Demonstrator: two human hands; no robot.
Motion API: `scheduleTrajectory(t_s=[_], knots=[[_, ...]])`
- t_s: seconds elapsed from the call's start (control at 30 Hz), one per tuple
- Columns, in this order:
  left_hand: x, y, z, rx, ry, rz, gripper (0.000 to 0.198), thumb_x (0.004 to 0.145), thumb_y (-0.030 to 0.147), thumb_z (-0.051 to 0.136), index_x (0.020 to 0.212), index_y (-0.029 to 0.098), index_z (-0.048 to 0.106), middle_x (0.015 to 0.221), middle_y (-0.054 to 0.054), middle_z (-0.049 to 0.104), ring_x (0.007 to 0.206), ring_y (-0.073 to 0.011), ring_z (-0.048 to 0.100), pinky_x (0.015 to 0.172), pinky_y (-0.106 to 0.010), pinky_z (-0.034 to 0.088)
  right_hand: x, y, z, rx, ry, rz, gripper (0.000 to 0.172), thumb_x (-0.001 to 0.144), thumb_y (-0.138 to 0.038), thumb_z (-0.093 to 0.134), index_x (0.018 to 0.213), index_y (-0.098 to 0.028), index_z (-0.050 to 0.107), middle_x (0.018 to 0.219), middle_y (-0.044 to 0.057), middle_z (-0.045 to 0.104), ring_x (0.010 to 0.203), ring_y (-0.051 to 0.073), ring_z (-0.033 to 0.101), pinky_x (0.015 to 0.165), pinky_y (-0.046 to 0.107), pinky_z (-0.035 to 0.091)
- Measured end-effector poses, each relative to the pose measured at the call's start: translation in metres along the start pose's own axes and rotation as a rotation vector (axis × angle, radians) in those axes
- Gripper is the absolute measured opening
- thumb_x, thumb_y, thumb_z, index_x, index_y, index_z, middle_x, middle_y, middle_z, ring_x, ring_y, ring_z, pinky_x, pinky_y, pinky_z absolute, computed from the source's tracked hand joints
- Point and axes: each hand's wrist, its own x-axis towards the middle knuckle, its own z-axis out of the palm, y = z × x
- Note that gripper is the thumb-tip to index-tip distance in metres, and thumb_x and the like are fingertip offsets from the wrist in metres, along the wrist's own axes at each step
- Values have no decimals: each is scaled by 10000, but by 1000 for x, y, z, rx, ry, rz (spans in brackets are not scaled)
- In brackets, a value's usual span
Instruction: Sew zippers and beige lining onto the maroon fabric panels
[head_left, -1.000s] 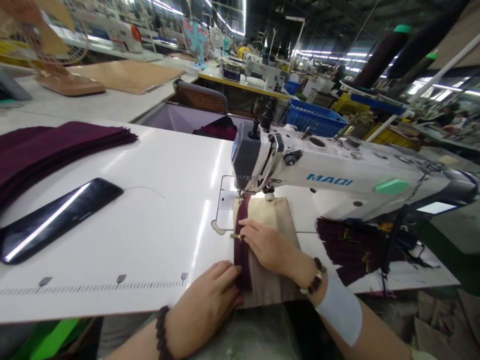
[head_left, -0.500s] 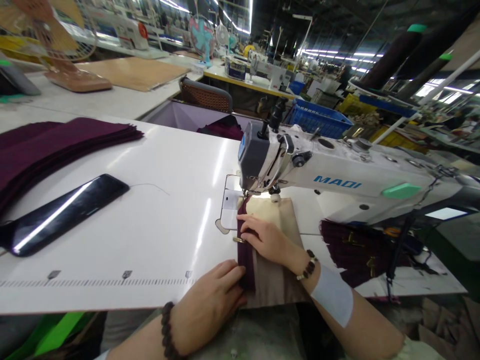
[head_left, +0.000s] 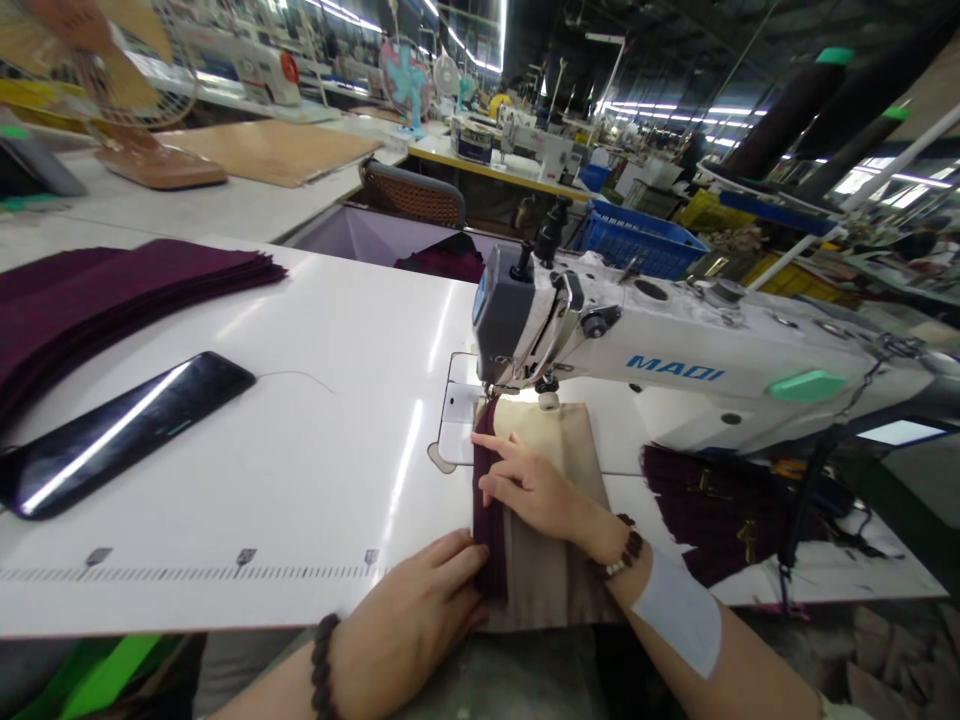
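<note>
A sewing machine (head_left: 645,345) marked MAQI stands on the white table, its needle area over the top end of the work. Beneath it lies a beige fabric piece (head_left: 544,580) with a dark maroon strip (head_left: 491,565) along its left edge. My right hand (head_left: 536,490) rests open on the strip and beige cloth, index finger stretched towards the presser foot. At the near end, my left hand (head_left: 412,615) closes thumb and fingers on the strip's left edge. Its lower fingers are partly hidden.
A stack of maroon fabric (head_left: 135,290) and a glossy dark object (head_left: 127,430) with a loose thread lie left. Right of the machine is more maroon fabric (head_left: 697,510) with brass-coloured pulls. A ruler scale (head_left: 300,572) runs along the front edge. Behind stands a blue crate (head_left: 637,240).
My right index finger has stretched out and its other fingers have spread. A brass-coloured pull at the strip's edge is now hidden. The view has shifted slightly; my left hand stays at the near end.
</note>
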Motion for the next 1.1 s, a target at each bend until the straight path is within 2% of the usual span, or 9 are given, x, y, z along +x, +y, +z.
scheduleTrajectory(t_s=[0.07,0.2,0.27,0.37,0.5,0.6,0.83,0.97,1.1], knots=[[3,2,-6,-36,12,1,281,892,141,426,643,152,555,1002,-59,548,949,-195,481,834,-308,499,-2,3,5,-35,133,8,149,853,-189,480,875,-153,623,1273,100,478,1228,182,382,1074,410,219],[11,9,-26,-171,-27,-27,334,941,158,296,786,162,591,921,-44,584,880,-144,531,836,-215,494,-10,14,22,-244,288,18,481,815,-116,452,1292,-97,389,1412,144,262,1306,206,243,1071,398,268],[13,11,-31,-210,-38,-21,324,949,168,275,883,160,593,901,-47,597,862,-132,546,829,-185,490,-14,17,27,-308,274,7,494,834,-88,376,1327,-82,343,1436,155,189,1324,213,194,1070,408,274],[14,12,-28,-171,-19,22,319,937,157,319,788,180,600,914,-45,610,914,-145,544,866,-219,477,-16,18,30,-359,313,33,491,839,-57,332,1327,-102,354,1445,158,141,1327,220,184,1053,408,306],[12,9,-24,-122,-53,75,294,901,177,425,658,198,588,908,-35,612,913,-172,543,872,-274,479,-16,16,30,-410,427,107,435,856,-151,426,1291,-137,407,1380,142,304,1274,230,301,1021,432,356],[12,9,-32,-191,-149,110,248,894,221,455,698,218,607,896,-27,614,869,-167,553,828,-257,494,-18,14,31,-463,368,79,384,876,-153,389,1253,-130,456,1312,118,422,1234,212,362,1042,439,325],[33,-10,-62,-317,-280,99,115,875,237,511,903,179,606,909,-34,613,805,-149,555,725,-231,497,-28,12,40,-537,247,61,424,879,-121,325,1293,-83,406,1367,116,361,1282,220,292,1048,479,290],[55,-43,-59,-88,-181,0,178,877,186,493,1027,133,574,1028,-87,584,926,-198,542,801,-316,493,-31,13,42,-539,227,38,429,880,-130,335,1304,-96,394,1376,113,345,1292,226,276,1032,505,297],[69,-64,-47,118,-142,22,202,849,173,536,1032,94,569,1102,-120,563,1003,-222,523,861,-351,482,-30,12,40,-520,218,10,453,863,-111,352,1315,-103,382,1373,124,345,1291,239,279,1016,532,299]])
